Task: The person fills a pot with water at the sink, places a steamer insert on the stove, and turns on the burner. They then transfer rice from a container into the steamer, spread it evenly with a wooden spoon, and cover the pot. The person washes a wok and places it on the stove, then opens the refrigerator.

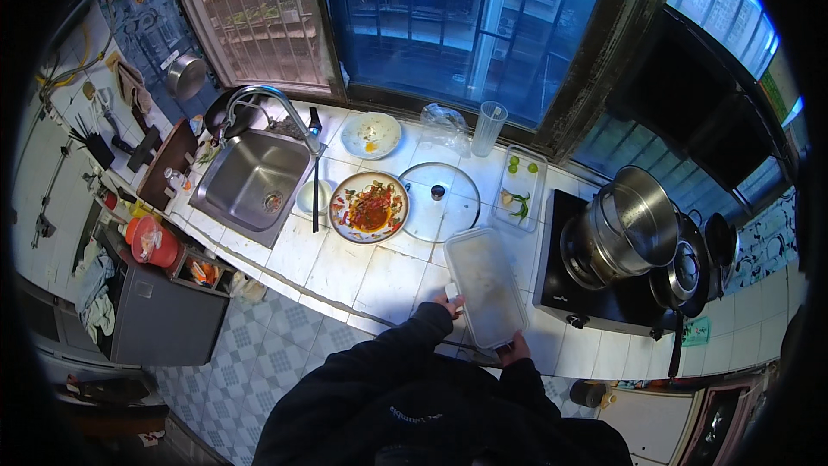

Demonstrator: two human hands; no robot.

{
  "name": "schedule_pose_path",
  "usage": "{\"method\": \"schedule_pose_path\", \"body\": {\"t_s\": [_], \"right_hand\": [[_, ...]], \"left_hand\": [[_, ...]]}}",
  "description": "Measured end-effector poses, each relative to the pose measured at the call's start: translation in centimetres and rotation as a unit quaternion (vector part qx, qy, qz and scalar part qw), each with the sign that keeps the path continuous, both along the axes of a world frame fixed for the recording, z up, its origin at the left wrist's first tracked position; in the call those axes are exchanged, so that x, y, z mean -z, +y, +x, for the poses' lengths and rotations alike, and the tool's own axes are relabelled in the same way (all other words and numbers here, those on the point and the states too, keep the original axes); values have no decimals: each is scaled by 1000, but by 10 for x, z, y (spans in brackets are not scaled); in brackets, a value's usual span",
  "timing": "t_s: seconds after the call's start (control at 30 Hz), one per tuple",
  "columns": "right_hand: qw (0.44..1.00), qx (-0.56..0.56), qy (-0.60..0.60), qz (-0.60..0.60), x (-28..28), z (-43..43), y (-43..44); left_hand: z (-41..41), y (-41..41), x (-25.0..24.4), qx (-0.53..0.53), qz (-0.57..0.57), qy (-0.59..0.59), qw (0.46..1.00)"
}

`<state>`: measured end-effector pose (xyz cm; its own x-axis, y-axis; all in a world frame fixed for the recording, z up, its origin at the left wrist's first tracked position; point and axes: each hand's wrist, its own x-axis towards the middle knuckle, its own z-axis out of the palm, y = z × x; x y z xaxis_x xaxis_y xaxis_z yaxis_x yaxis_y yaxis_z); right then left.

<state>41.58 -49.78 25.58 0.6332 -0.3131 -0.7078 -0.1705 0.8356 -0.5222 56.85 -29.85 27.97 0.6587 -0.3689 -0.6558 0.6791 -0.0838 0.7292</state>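
Both my hands hold a rectangular plastic food container with a pale lid point(486, 288) at the front edge of the tiled counter. My left hand point(451, 305) grips its left side by a white clip; my right hand point(515, 351) is at its near right corner. What the container holds cannot be told through the cloudy lid. Beyond it lies a round glass pot lid point(458, 207) with a dark knob. Left of that lid, a plate of red cooked food point(370, 207) stands on the counter. A clear tray point(517, 217) with limes and green chillies lies behind the container.
A gas stove point(550, 298) with stacked steel pots point(621, 226) and pans stands at right. At left are a steel sink point(255, 175), a white bowl point(310, 197) and black chopsticks point(315, 197). Along the window stand a used plate point(381, 126), a plastic bag point(445, 123) and a tall glass point(490, 129).
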Motion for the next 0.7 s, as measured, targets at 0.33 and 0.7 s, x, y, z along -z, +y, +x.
{"method": "schedule_pose_path", "body": {"t_s": [0.33,0.7], "right_hand": [[848,-86,104,-513,64,-8,-25],[983,60,14,-174,-40,4,14]], "left_hand": [[-3,5,-16,39,-11,-36,999],[2,3,-22,-65,-46,77,994]]}}
